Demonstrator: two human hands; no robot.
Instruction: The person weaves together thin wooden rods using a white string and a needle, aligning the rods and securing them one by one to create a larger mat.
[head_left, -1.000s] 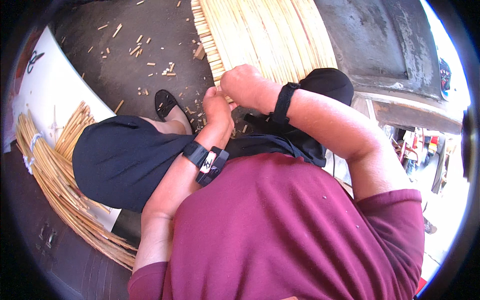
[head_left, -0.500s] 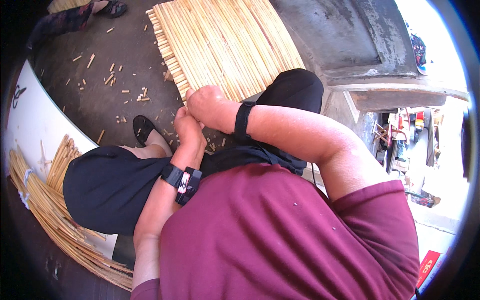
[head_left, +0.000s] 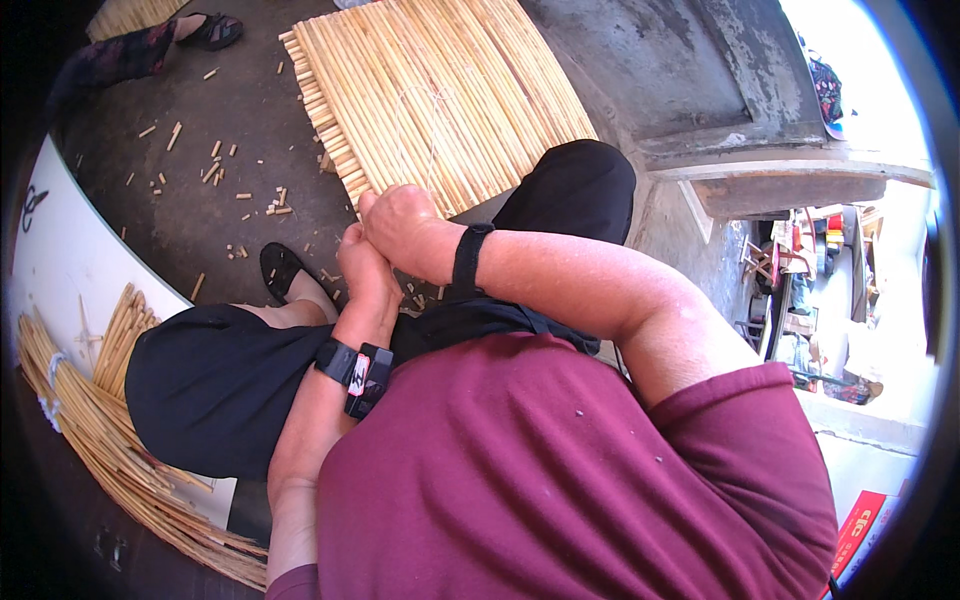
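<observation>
Hands (head_left: 366,268) (head_left: 406,228) met at the near corner of a flat, pale-yellow stalk mat (head_left: 485,105), grip hidden, where light, even pressure seemed wise.

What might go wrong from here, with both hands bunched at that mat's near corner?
The loose pale string over the stalk mat might snag or tangle. Cut stalk pieces scattered near the dark shoe could roll underfoot. The left hand and right hand are so close together that fingers might get in each other's way.
</observation>
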